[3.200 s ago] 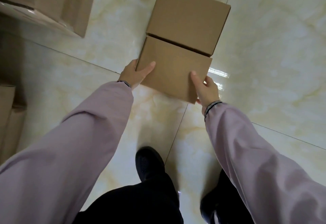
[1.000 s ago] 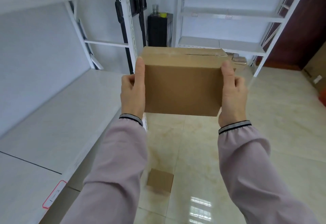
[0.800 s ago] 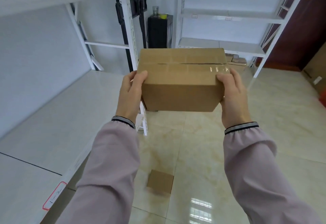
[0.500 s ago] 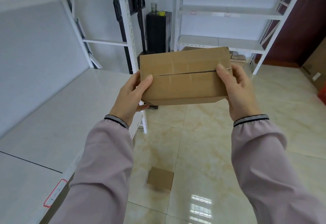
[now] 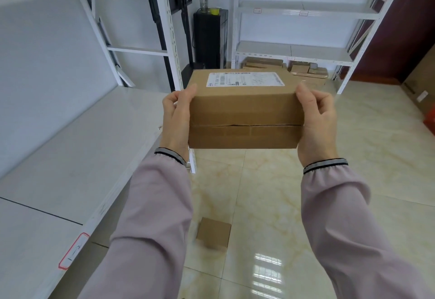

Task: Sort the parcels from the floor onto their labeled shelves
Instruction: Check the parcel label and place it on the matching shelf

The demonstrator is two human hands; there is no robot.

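I hold a brown cardboard parcel (image 5: 244, 110) at chest height in the middle of the view. My left hand (image 5: 176, 119) grips its left end and my right hand (image 5: 315, 122) grips its right end. A white shipping label (image 5: 244, 79) faces up on the parcel's top, and the taped seam faces me. A white shelf (image 5: 77, 157) runs along my left, with a red-edged tag (image 5: 74, 250) on its front lip. A second small parcel (image 5: 214, 232) lies on the tiled floor below my arms.
A white rack (image 5: 299, 49) stands at the back right, with several brown parcels (image 5: 284, 68) on the floor beneath its lowest shelf. A black cabinet (image 5: 209, 37) with a glass on top stands between the racks. A dark door is at the far right.
I lifted the parcel from the floor and stood up facing the racks. Over the last second I rolled it toward me, so the label side came up and the taped seam faces me.
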